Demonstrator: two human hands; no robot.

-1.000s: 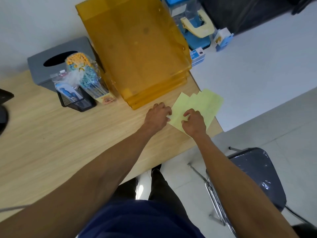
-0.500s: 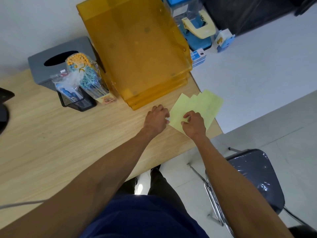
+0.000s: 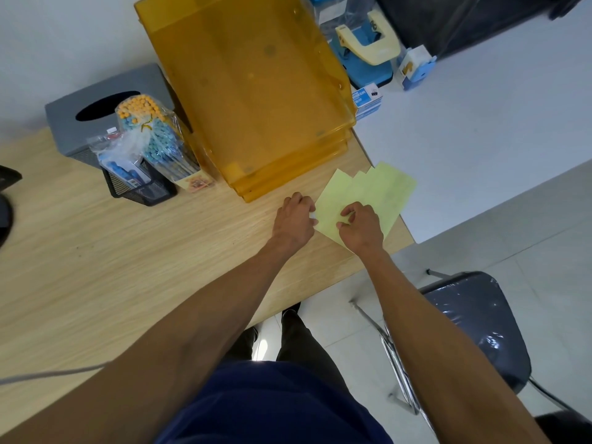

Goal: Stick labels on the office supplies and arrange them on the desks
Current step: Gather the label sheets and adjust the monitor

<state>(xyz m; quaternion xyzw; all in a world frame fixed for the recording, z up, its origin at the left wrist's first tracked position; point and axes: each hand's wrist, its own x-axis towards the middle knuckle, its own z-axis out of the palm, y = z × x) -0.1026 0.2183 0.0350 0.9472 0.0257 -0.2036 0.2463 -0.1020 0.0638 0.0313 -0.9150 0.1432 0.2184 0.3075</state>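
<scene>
Your right hand [image 3: 360, 227] sits on the near corner of the fanned yellow label sheets [image 3: 381, 190], its fingers curled and its thumb and forefinger pinching at the top sheet. Your left hand [image 3: 294, 219] is knuckles-up just beside it, at the sheets' left edge, fingers curled under. A small white scrap shows at its fingertips, but you cannot tell whether it is gripped. The sheets lie flat on the right end of the wooden desk [image 3: 96, 251], their far corner overhanging toward the white desk [image 3: 480, 139]. Just behind your hands stands the stack of orange document trays [image 3: 256, 91]. To its left are a black mesh holder [image 3: 141, 190] with wrapped pens [image 3: 153, 133] and a grey tissue box [image 3: 73, 123].
</scene>
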